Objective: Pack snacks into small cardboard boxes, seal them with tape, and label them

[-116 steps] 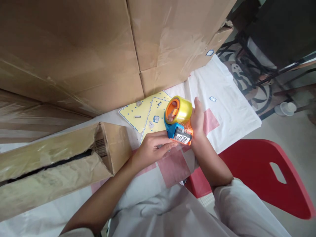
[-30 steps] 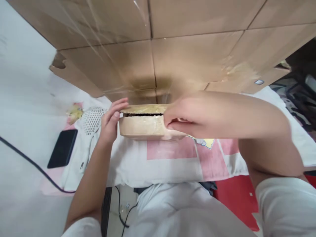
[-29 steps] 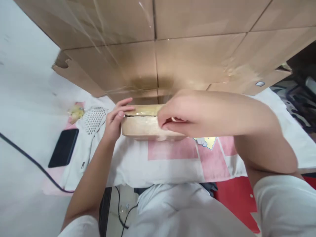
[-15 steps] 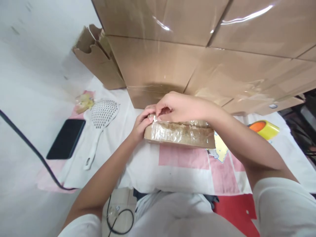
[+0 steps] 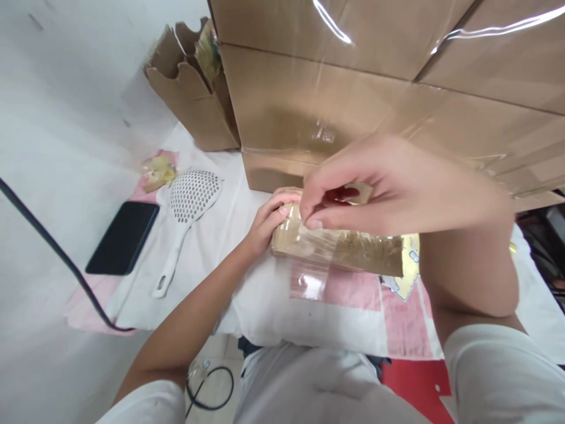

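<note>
A small cardboard box point(image 5: 375, 256) wrapped in clear tape lies on the cloth in front of me. My left hand point(image 5: 274, 219) grips its left end, thumb on top and fingers around the far side. Over the box, my right hand point(image 5: 375, 188) is closed in a pinch, thumb against forefinger, slightly blurred. From that pinch a strip of clear packing tape point(image 5: 311, 280) stretches loose across the box and hangs past its near edge. A yellow printed piece point(image 5: 410, 265) shows beside the box's right end.
Big taped cardboard boxes point(image 5: 309, 100) stand right behind the work. To the left are a white skimmer point(image 5: 194, 197), a black phone point(image 5: 123, 238), a crumpled yellow wrapper point(image 5: 159, 171) and an open carton point(image 5: 194, 106). A black cable point(image 5: 57, 265) hangs by the wall.
My right hand has risen and moved right, pulling tape up from the box's left part. My left hand stays on the box. The view has shifted, and my right arm now covers most of the tape roll.
</note>
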{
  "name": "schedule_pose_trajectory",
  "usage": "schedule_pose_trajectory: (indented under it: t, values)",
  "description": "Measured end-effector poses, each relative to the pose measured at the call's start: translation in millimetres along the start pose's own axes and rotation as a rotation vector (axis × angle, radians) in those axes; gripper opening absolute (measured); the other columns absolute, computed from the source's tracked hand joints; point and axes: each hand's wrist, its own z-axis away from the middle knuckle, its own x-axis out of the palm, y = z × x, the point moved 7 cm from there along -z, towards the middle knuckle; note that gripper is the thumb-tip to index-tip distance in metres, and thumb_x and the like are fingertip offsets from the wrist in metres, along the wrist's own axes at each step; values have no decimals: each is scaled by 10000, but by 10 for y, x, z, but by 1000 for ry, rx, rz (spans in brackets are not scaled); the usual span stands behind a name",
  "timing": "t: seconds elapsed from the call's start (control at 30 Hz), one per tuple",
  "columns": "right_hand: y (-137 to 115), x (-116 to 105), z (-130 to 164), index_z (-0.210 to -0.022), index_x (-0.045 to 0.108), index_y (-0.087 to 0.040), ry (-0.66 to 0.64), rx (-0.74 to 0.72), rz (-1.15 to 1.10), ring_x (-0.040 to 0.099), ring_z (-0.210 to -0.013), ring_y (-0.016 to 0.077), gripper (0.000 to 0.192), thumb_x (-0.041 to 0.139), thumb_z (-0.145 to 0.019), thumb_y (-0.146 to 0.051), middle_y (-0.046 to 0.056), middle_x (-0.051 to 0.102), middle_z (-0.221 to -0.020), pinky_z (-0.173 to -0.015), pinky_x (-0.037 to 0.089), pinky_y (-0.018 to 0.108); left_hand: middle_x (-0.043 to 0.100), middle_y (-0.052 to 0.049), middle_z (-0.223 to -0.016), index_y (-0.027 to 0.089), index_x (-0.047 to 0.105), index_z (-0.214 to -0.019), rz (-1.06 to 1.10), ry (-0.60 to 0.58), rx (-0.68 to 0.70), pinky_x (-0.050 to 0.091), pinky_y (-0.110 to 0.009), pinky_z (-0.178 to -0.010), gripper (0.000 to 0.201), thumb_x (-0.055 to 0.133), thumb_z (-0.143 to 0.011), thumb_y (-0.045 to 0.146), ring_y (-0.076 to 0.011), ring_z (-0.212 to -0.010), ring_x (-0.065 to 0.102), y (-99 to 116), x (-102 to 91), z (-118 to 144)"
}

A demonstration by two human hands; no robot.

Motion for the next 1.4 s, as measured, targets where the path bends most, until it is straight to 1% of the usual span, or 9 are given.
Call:
schedule_pose_trajectory:
  t: [0.27,0.53,0.77,0.93,1.1,1.17,1.23,1.3,1.4]
  values:
    - [605,246,-245,-885,747,-178,-48,100,161,574,-686,138,157,595,-924,-192,10,713,-800,-639,364,295,645,-105,-1316,221,724,-1178,57,-43,11,369,-475,-1202,529,405,-1012,610,-300,-1334,548,32,50,39]
    - [530,235,-226,-781,692,-166,-52,116,264,512,-668,136,200,561,-932,-163,18,658,-727,-652,295,308,600,-104,-1397,254,675,-1308,3,-166,107,368,-519,-1180,558,707,-841,558,-373,-1390,485,87,45,42]
    - [638,296,-290,-884,734,-178,-48,89,280,580,-767,169,160,582,-927,-195,39,696,-861,-715,342,314,564,-108,-1441,261,560,-1434,-50,-195,33,373,-527,-1195,668,711,-838,522,-397,-1431,443,177,109,78]
    - [722,313,-296,-990,693,-189,-24,110,275,607,-863,201,105,618,-923,-221,63,681,-1007,-743,383,318,397,-93,-1630,296,346,-1592,33,-226,-5,283,-510,-1275,856,719,-848,494,-374,-1549,307,206,156,121]
    - [883,61,-283,-1297,506,-157,188,309,385,575,-798,227,579,780,-815,-326,75,643,-969,-683,362,313,237,-73,-1721,348,198,-1648,-15,-236,-30,270,-524,-1282,946,714,-867,480,-371,-1573,268,209,159,200]
    - [875,27,-300,-1219,560,-147,202,316,407,558,-762,210,434,723,-867,-341,67,633,-908,-683,343,312,227,-71,-1726,349,212,-1644,-9,-223,-31,276,-525,-1280,918,704,-879,477,-371,-1574,268,226,160,220]
    - [855,113,-329,-1050,637,-162,103,306,346,539,-721,181,279,676,-908,-399,50,631,-841,-676,323,305,199,-61,-1737,346,226,-1638,14,-204,-31,235,-526,-1298,896,698,-888,471,-367,-1593,220,234,159,231]
    - [836,230,-349,-912,658,-177,-1,304,299,510,-676,154,306,699,-881,-478,25,627,-777,-653,294,298,161,-51,-1747,355,183,-1646,35,-199,-43,188,-528,-1314,922,699,-890,465,-358,-1612,159,215,159,240]
    - [866,311,-369,-790,644,-184,-32,350,312,462,-626,127,358,715,-851,-529,-5,596,-691,-633,248,298,143,-55,-1747,383,63,-1658,38,-202,-83,188,-549,-1310,1006,702,-887,474,-357,-1615,143,145,148,249]
